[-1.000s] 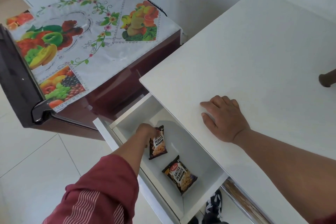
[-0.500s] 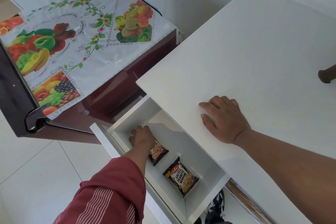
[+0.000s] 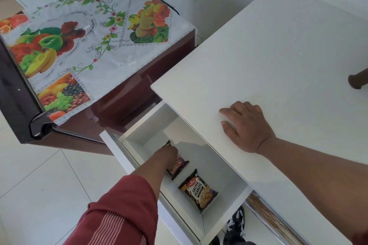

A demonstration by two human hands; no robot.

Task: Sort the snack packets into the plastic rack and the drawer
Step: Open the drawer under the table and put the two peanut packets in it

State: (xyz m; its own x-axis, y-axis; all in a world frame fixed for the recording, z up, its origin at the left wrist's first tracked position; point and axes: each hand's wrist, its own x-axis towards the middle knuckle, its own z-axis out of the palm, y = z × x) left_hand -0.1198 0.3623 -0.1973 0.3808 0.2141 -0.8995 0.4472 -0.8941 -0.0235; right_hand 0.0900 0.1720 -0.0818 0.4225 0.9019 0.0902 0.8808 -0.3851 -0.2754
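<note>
The white drawer (image 3: 146, 120) under the table stands pulled out. On its floor lies a dark salted-peanuts packet (image 3: 198, 190), flat and label up. Just beyond it lies a second peanut packet (image 3: 180, 166) of the same kind. My left hand (image 3: 167, 154) reaches into the drawer and covers the middle of that packet, fingers curled on it, with one corner poking out above the knuckles. My right hand (image 3: 247, 127) rests palm down on the white table top (image 3: 268, 55), holding nothing. No plastic rack is in view.
A maroon fridge topped with a fruit-print cloth (image 3: 89, 36) stands left of the drawer, close to its side wall. A brown rounded object (image 3: 356, 80) pokes in at the table's right edge. Dark shoes (image 3: 235, 226) lie on the tiled floor below.
My left hand carried the second packet down from upright in the air to flat on the drawer floor, beside the first one. My right hand stayed on the table top.
</note>
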